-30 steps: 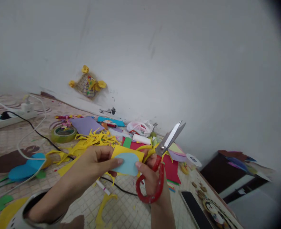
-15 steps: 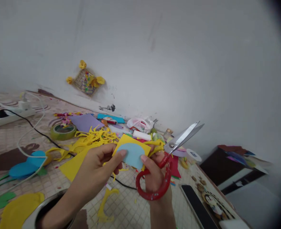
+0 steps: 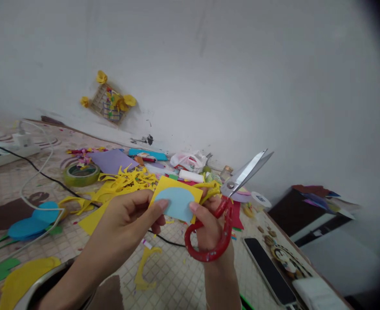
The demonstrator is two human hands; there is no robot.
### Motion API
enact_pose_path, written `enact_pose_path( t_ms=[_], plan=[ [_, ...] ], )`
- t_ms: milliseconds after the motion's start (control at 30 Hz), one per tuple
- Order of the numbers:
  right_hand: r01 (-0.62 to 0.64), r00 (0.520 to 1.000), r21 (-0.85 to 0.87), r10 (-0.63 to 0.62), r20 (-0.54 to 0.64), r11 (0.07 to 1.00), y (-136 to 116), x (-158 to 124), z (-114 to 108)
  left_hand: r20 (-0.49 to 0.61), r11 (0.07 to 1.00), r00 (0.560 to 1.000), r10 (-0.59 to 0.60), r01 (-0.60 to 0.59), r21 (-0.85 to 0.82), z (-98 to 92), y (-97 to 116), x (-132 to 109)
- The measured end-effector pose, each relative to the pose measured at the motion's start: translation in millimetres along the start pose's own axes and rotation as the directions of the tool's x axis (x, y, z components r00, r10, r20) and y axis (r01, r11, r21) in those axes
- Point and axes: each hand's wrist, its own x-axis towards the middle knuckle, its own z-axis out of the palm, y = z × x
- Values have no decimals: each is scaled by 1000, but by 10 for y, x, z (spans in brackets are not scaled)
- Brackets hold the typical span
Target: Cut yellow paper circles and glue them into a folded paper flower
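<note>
My left hand [image 3: 125, 219] pinches a yellow paper square [image 3: 179, 184] between thumb and fingers. A pale blue rounded paper piece [image 3: 177, 204] lies on its face, and its lower part is hidden behind my fingers. My right hand [image 3: 209, 228] is shut on the red handles of a pair of scissors [image 3: 230, 186]. The steel blades point up and to the right, slightly open, with nothing between them. A curled yellow paper strip [image 3: 209, 189] sits just by the scissors' pivot, touching my right hand's side of the paper.
Yellow paper scraps [image 3: 128, 181] lie in a heap beyond my hands, near a green tape roll [image 3: 81, 175] and a purple sheet [image 3: 111, 160]. A power strip [image 3: 5, 153] and cables lie at left, a phone [image 3: 267, 271] at lower right, and a white wall behind.
The whole scene has shifted up and left in view. Since a second ago, the yellow paper and scissors have risen, and the blades have swung further right, away from the paper.
</note>
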Motion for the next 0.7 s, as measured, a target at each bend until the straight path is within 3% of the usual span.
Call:
enact_pose_path(
  t_ms=[133, 300, 467, 700],
  plan=[
    [58, 998, -20, -59, -17, 998, 0, 16, 4, -3, 1000, 1000, -1, 1, 15, 7, 15, 5],
    [8, 1000, 11, -7, -7, 1000, -6, 8, 29, 2, 1000, 1000, 7, -7, 24, -2, 32, -5],
    [53, 999, -1, -53, -11, 999, 0, 3, 25, 11, 999, 1000, 6, -6, 32, 0, 45, -9],
    [-37, 999, 0, 37, -34, 999, 5, -4, 0, 24, 999, 1000, -1, 1, 34, -9, 24, -6]
  ],
)
